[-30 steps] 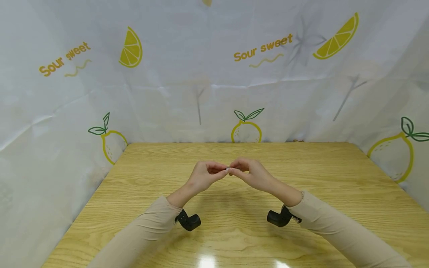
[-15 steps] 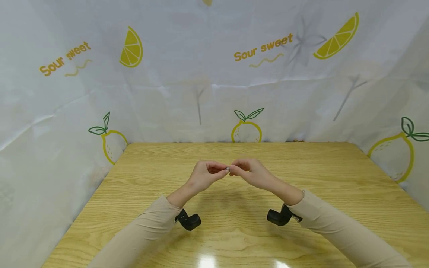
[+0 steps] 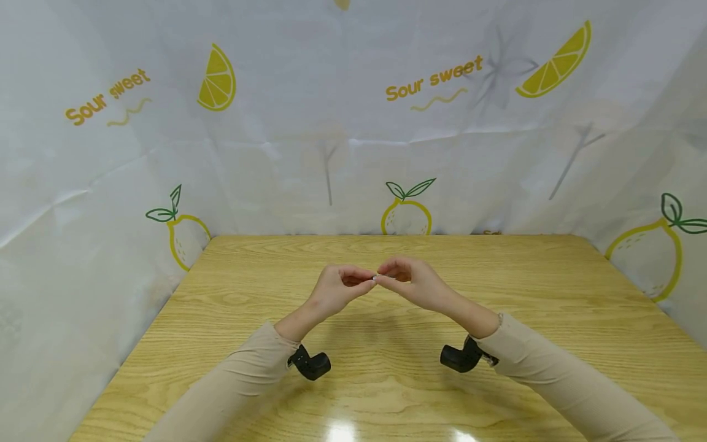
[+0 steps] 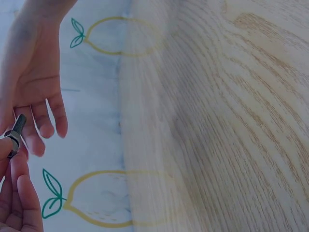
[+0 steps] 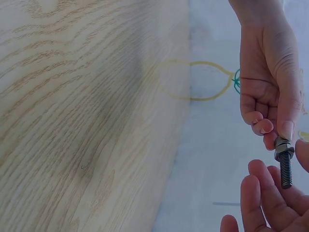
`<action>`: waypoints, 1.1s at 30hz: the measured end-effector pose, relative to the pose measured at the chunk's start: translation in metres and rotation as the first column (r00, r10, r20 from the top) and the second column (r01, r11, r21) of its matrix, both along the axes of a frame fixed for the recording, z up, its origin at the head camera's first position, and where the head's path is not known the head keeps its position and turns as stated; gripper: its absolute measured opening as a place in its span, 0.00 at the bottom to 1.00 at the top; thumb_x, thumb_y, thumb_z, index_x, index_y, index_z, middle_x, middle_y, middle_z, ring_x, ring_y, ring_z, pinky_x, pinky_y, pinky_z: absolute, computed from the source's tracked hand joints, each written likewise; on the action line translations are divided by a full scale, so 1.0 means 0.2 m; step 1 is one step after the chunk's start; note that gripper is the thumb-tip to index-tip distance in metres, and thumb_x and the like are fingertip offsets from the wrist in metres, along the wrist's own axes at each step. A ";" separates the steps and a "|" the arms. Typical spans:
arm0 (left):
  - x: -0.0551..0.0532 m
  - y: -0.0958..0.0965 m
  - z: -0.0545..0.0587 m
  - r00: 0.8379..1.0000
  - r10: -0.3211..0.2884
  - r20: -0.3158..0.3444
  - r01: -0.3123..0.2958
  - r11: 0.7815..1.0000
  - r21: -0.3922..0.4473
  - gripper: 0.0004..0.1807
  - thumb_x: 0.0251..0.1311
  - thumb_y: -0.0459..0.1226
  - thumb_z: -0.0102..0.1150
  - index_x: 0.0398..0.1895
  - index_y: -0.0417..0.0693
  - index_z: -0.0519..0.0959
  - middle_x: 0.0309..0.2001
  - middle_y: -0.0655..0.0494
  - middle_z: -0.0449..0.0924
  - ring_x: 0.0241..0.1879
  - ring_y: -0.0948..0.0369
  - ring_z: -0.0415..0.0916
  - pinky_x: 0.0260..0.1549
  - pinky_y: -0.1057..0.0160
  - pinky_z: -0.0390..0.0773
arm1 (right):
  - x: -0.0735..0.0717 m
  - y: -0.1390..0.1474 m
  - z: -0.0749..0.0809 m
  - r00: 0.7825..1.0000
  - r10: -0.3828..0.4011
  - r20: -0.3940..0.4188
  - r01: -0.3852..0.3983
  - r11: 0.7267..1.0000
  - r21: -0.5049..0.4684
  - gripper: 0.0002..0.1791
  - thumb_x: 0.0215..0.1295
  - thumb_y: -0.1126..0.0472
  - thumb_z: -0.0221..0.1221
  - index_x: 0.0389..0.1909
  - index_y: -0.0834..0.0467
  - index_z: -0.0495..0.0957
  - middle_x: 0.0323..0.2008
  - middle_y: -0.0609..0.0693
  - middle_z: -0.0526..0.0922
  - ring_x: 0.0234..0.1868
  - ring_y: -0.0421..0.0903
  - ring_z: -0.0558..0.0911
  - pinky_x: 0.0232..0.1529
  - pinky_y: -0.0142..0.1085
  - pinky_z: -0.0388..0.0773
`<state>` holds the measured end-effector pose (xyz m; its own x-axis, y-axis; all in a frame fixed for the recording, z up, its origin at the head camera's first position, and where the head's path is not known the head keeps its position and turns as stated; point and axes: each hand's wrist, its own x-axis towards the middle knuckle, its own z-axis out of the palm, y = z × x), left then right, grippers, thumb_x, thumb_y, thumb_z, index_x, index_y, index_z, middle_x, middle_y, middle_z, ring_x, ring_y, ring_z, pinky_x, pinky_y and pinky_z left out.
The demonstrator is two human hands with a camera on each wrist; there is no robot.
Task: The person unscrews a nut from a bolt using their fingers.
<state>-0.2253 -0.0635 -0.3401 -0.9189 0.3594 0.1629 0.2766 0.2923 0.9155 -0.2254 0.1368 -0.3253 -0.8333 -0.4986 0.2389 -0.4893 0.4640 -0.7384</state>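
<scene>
My left hand [image 3: 333, 290] pinches the head end of a small metal bolt [image 4: 19, 124] between thumb and fingertips. A hex nut [image 5: 284, 152] sits on the bolt close to that end. The bare threaded shank points toward my right hand [image 3: 418, 286]. In the right wrist view, the right fingers are spread below and beside the shank, and the thumb is close to the nut. Whether that thumb touches it I cannot tell. In the head view the bolt is tiny and mostly hidden by the fingertips. Both hands are raised over the table.
A wood-grain table [image 3: 265, 258] lies beneath the hands. A white lemon-print cloth [image 3: 287, 178] hangs behind it and at the sides. A black wrist camera mount [image 3: 311, 363] juts from the left sleeve, and another black mount [image 3: 461, 358] from the right.
Half a second ago the right thumb and fingertips were together at the bolt; now the right fingers have parted from the thumb. The left hand stays in place, holding the bolt.
</scene>
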 end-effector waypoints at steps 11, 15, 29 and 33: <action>0.00 0.00 0.00 1.000 0.006 0.011 -0.006 1.000 0.002 0.11 0.58 0.35 0.62 0.43 0.43 0.84 0.42 0.45 0.84 0.37 0.59 0.82 0.37 0.65 0.81 | 0.00 0.00 0.00 1.000 -0.001 0.004 0.001 1.000 0.000 0.11 0.63 0.59 0.59 0.43 0.61 0.78 0.40 0.55 0.84 0.43 0.49 0.82 0.51 0.45 0.78; 0.00 0.00 0.00 1.000 0.007 0.011 -0.007 1.000 0.007 0.11 0.57 0.35 0.62 0.43 0.43 0.84 0.42 0.45 0.84 0.37 0.59 0.82 0.37 0.66 0.81 | 0.00 0.00 0.00 1.000 -0.003 0.014 0.003 1.000 -0.004 0.14 0.63 0.59 0.60 0.45 0.62 0.77 0.41 0.57 0.83 0.44 0.49 0.82 0.50 0.43 0.78; -0.01 0.00 -0.01 1.000 0.004 0.003 -0.004 1.000 0.008 0.11 0.57 0.35 0.62 0.43 0.42 0.84 0.42 0.45 0.84 0.38 0.57 0.82 0.37 0.66 0.81 | 0.01 -0.01 0.01 1.000 -0.017 0.008 0.017 0.999 0.028 0.11 0.63 0.59 0.59 0.43 0.60 0.78 0.40 0.54 0.84 0.44 0.49 0.82 0.51 0.45 0.78; -0.01 0.00 -0.01 1.000 0.008 0.002 -0.008 1.000 0.012 0.11 0.57 0.35 0.62 0.43 0.42 0.84 0.42 0.44 0.84 0.37 0.59 0.82 0.36 0.66 0.81 | 0.01 -0.01 0.01 1.000 -0.008 0.013 0.008 1.000 0.008 0.13 0.63 0.59 0.60 0.44 0.62 0.77 0.41 0.55 0.83 0.44 0.49 0.82 0.51 0.44 0.78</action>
<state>-0.2269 -0.0627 -0.3417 -0.9221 0.3501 0.1651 0.2722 0.2835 0.9195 -0.2237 0.1349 -0.3233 -0.8400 -0.4941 0.2240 -0.4763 0.4738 -0.7407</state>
